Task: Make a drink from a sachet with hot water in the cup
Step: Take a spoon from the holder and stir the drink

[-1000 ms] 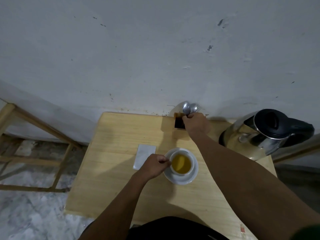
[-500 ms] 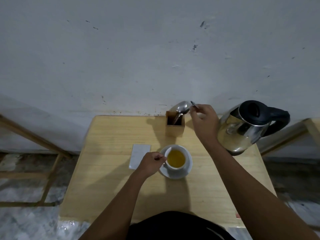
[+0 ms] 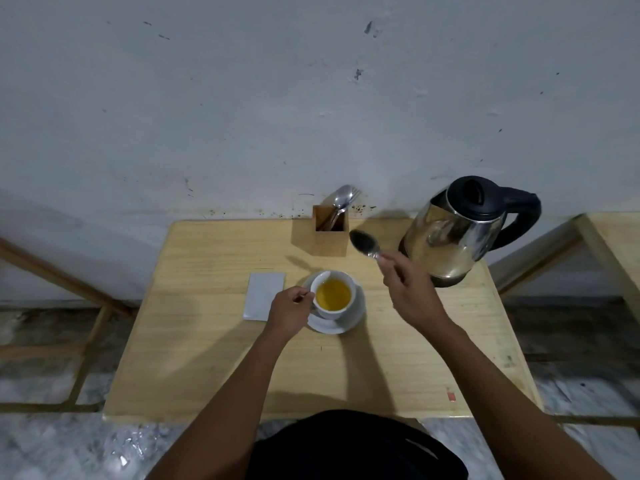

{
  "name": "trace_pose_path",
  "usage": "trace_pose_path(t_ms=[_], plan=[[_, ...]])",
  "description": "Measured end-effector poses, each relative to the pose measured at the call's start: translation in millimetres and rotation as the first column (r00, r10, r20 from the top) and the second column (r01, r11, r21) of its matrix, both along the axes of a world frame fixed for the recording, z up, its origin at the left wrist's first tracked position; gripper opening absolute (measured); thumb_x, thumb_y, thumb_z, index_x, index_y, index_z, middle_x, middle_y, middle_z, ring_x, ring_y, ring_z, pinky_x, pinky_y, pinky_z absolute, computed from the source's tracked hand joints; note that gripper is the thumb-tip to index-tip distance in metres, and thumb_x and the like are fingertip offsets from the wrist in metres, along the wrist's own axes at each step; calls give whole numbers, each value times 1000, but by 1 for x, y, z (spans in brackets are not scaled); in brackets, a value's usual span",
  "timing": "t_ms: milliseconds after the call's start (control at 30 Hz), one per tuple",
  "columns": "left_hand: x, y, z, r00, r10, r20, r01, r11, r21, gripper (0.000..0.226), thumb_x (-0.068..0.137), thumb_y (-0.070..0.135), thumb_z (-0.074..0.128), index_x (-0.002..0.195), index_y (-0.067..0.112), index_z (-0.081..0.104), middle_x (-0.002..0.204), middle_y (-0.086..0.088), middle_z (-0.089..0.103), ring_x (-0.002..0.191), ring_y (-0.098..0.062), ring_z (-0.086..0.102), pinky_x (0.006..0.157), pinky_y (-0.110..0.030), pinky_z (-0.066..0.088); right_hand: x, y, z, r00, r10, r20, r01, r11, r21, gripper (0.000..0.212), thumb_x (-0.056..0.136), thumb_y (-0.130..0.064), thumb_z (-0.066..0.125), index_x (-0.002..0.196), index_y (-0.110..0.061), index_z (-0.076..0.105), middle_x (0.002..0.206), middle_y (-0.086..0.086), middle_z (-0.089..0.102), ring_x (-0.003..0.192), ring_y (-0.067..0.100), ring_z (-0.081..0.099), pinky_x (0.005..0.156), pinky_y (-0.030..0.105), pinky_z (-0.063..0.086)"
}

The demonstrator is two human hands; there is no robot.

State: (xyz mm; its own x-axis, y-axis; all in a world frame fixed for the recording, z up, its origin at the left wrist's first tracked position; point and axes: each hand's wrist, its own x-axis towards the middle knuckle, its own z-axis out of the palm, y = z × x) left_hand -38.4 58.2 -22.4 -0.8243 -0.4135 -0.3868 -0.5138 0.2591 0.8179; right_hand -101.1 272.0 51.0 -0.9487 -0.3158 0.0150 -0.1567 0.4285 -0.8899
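A white cup (image 3: 333,294) of yellow liquid stands on a white saucer (image 3: 341,324) in the middle of the wooden table (image 3: 214,348). My left hand (image 3: 290,310) grips the cup's handle from the left. My right hand (image 3: 405,287) is raised to the right of the cup and pinches the handle of a metal spoon (image 3: 364,244), whose bowl points up and away, above the table between the cutlery holder and the kettle. A flat white sachet (image 3: 264,301) lies just left of my left hand.
A wooden cutlery holder (image 3: 330,237) with spoons and a fork stands at the table's back edge against the wall. A steel kettle (image 3: 457,233) with a black lid and handle stands at the back right. Wooden frames flank the table.
My right hand has pulled a spoon out of the cutlery holder and carried it down and toward the cup. My left hand has stayed on the cup's handle.
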Motion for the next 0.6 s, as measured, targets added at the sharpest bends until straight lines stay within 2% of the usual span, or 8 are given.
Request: trace_pose_path(t_ms=[33,100,200,300,367,433,533,600], plan=[[0,1,1,1000,3,4,-3,1000,-5,15,89,23,60,92,12,69,76,-4,66,70,-23,59,76,-44,54,3,2,-6,1000,9,18,-11,998,66,22,101,-35,46,110,-26,64,69,-19,60,61,4,53,63,33,48],[0,3,3,1000,9,8,-9,1000,-10,16,90,23,59,93,11,69,74,-4,64,70,-23,58,76,-43,54,9,5,-15,995,19,100,-36,984,174,21,101,-28,48,111,-21,65,74,-8,64,67,13,57,68,36,48],[0,4,3,999,32,11,-32,999,6,15,90,23,59,92,12,69,75,-3,65,70,-21,58,76,-42,55,19,8,-17,968,40,247,-104,963,250,29,100,-16,44,122,-16,63,74,2,61,57,14,50,56,27,40],[1,5,3,999,34,19,-34,999,6,16,90,23,59,93,11,69,76,-4,66,70,-22,58,75,-42,55,25,10,-18,979,93,183,-153,927,344,33,103,-26,41,131,-25,57,101,4,70,75,14,56,67,28,42],[2,5,3,999,30,11,-30,999,10,18,90,22,59,96,9,69,82,-6,67,70,-21,57,73,-40,54,27,11,-16,980,121,156,-183,849,495,36,103,-31,37,136,-31,50,111,5,70,90,23,62,72,32,44],[2,4,4,1000,23,7,-23,1000,17,16,91,20,58,96,8,69,84,-5,67,70,-18,57,69,-35,51,28,10,-16,978,141,151,-205,753,625,38,100,-29,38,137,-27,45,108,7,69,91,29,62,70,35,43],[0,3,4,1000,7,24,-8,999,34,15,92,20,58,95,9,68,84,-4,66,67,-17,56,61,-29,49,32,5,-12,979,156,131,-203,688,696,28,98,-25,38,124,-18,46,97,7,68,78,29,59,64,35,41],[0,2,4,999,4,37,-5,999,49,18,92,21,58,98,8,68,86,-6,65,65,-16,55,53,-25,47,34,2,-10,978,197,71,-183,636,750,25,99,-24,37,120,-19,48,94,6,68,79,30,63,63,35,42]])
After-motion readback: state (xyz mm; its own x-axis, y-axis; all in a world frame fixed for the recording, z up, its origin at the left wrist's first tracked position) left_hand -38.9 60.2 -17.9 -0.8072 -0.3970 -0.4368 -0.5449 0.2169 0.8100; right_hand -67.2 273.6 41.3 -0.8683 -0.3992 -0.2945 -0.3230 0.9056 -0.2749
